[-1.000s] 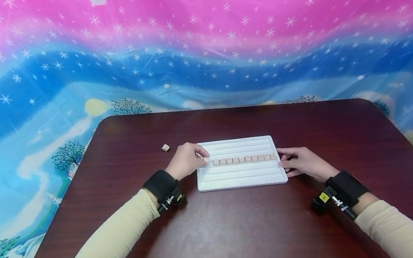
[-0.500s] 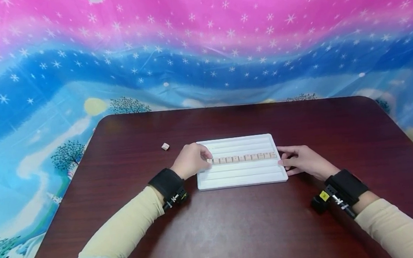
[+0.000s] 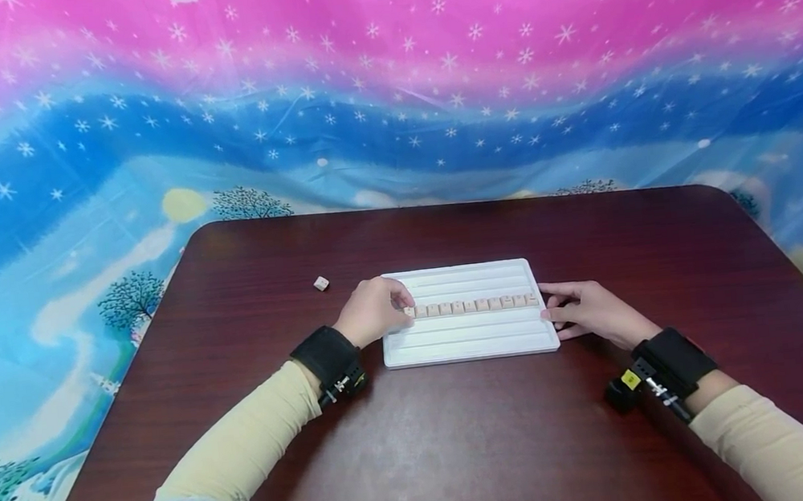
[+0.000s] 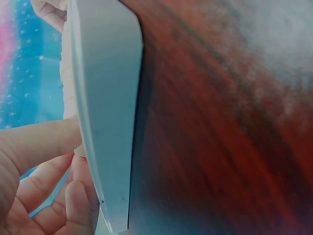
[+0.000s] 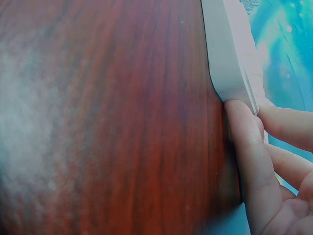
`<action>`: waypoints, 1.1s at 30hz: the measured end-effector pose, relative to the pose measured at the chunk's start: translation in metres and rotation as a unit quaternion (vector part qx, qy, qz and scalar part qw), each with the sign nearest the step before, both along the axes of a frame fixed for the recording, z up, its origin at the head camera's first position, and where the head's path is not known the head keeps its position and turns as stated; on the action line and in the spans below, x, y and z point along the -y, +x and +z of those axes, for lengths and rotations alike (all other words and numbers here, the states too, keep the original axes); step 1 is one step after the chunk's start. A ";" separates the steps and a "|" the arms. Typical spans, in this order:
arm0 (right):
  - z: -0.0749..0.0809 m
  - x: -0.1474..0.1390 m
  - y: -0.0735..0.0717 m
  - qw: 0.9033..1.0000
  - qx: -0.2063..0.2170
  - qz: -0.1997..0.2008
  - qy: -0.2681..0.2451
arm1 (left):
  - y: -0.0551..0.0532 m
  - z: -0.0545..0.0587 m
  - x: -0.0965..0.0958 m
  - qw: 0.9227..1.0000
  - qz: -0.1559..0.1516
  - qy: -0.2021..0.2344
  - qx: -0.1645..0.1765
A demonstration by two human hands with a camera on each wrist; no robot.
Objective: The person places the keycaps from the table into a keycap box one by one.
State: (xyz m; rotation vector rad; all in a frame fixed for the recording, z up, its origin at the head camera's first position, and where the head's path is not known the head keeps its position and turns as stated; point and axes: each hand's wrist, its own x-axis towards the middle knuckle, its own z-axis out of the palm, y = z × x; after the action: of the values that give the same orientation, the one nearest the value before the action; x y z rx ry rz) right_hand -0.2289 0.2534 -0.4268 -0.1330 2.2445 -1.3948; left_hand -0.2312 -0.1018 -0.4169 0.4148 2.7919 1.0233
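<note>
A white board (image 3: pixel 471 349) with long ridges lies on the dark red-brown table. Across its middle runs a row of small beige tiles (image 3: pixel 470 306) with faint marks. My left hand (image 3: pixel 374 311) pinches the tile (image 3: pixel 410 312) at the row's left end between thumb and fingers, which partly cover it. In the left wrist view a beige edge (image 4: pixel 79 151) shows between the fingertips, behind the board's side. My right hand (image 3: pixel 589 313) holds the board's right edge; in the right wrist view its digits (image 5: pixel 249 147) touch the rim near a corner.
One loose beige tile (image 3: pixel 321 284) lies on the table (image 3: pixel 463 438), beyond and left of the board. Behind the table's far edge hangs a pink and blue cloth (image 3: pixel 388 107) with snowflakes. Black wrist straps with small cameras (image 3: pixel 622 393) sit on both wrists.
My left hand has shifted slightly right, bringing its tile up against the row's left end. The right hand stays at the board's right edge. The camera view has tilted very slightly.
</note>
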 end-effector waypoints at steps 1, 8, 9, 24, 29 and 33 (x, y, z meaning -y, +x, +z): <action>0.000 0.000 0.000 1.000 0.001 0.000 0.000 | 0.000 0.000 0.000 1.000 0.000 0.001 -0.001; -0.001 0.001 0.000 1.000 0.001 -0.003 0.003 | 0.000 0.000 0.001 1.000 -0.002 0.000 -0.002; -0.001 0.001 0.000 1.000 0.001 -0.002 0.003 | 0.000 0.000 0.001 1.000 -0.001 -0.001 -0.001; 0.001 0.001 0.000 1.000 0.003 -0.002 0.007 | -0.001 0.000 0.002 1.000 0.002 0.001 0.008; 0.001 0.001 0.000 1.000 0.002 -0.001 0.005 | 0.000 0.000 0.003 1.000 0.000 0.007 0.009; 0.001 0.001 0.000 1.000 0.003 -0.003 0.003 | 0.000 0.000 0.004 1.000 0.001 0.021 0.014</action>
State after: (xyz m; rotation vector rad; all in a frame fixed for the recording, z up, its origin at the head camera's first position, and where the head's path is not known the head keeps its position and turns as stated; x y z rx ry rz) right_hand -0.2286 0.2523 -0.4262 -0.1205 2.2451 -1.3889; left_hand -0.2308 -0.1060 -0.4165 0.3998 2.7503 1.0817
